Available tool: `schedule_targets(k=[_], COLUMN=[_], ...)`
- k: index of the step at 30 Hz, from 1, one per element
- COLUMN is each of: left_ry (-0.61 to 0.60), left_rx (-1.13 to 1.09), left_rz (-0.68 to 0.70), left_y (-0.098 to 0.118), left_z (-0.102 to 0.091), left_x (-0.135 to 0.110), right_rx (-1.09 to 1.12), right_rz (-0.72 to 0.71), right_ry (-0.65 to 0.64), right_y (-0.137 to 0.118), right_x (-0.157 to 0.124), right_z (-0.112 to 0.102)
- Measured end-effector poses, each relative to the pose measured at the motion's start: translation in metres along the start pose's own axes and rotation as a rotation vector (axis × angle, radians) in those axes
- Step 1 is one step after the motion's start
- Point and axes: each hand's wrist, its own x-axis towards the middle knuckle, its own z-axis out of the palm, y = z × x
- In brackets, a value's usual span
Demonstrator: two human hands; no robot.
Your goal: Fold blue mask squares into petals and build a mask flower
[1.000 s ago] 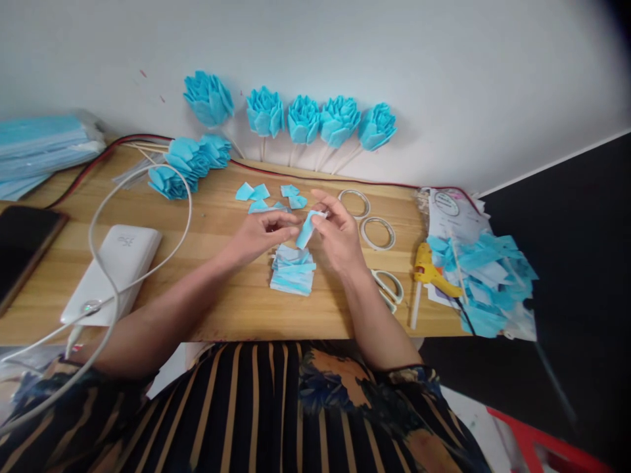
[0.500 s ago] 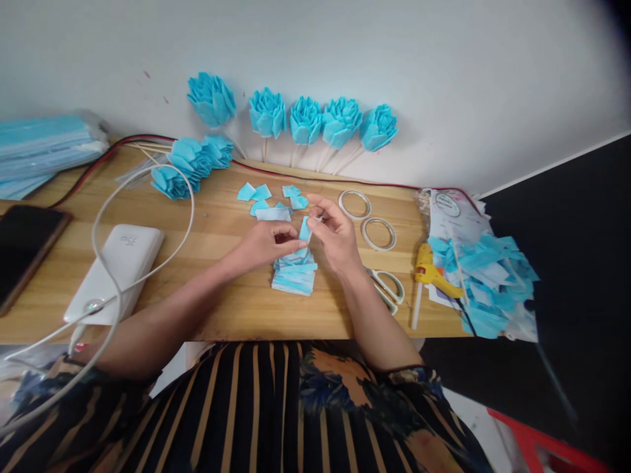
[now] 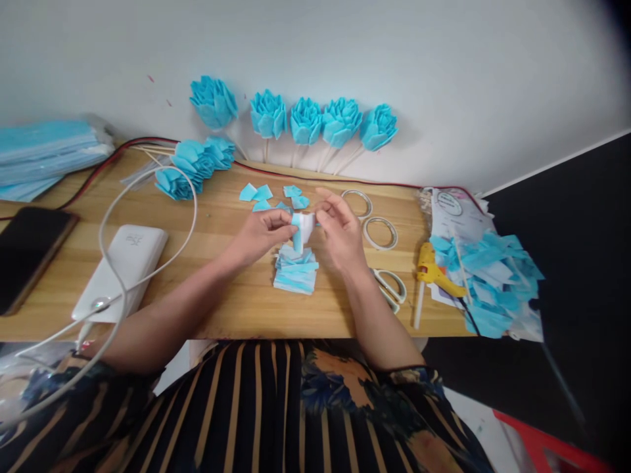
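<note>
Pinches one side of a blue-and-white piece point(image 3: 297, 240) between the thumb and fingertips of the left hand point(image 3: 259, 238), closed enough to grip it. Grasps the opposite edge in the right hand point(image 3: 341, 235), with thumb near a fingertip and the uppermost finger raised (a little blurred just there). Holds it above the wooden table point(image 3: 236, 299), just beyond a stack of similar strips point(image 3: 296, 276) and near small cut pieces point(image 3: 265, 192). Shows a yellow glue gun point(image 3: 436, 272) well apart, beside a heap of blue scraps point(image 3: 503, 269).
</note>
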Motion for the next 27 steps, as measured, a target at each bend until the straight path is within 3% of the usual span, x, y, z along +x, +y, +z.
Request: schedule_targets(k=[5, 10, 19, 27], left_ry=[0.074, 0.05, 0.014, 0.135], left_rx=[-0.405, -0.584, -0.489, -0.368], left_rz=[-0.092, -0.175, -0.137, -0.058], left_y=[0.001, 0.004, 0.002, 0.005], left_z=[-0.009, -0.014, -0.01, -0.005], left_x=[0.006, 0.008, 0.005, 0.005], right_rx=[-0.158, -0.257, 0.015, -0.022], right_rz=[-0.069, -0.13, 0.131, 0.145], right_ry=[0.05, -0.028, -0.174, -0.13], right_y=[-0.003, -0.002, -0.003, -0.001], right_x=[0.001, -0.001, -0.003, 0.0], right_z=[-0.005, -0.003, 0.003, 0.002])
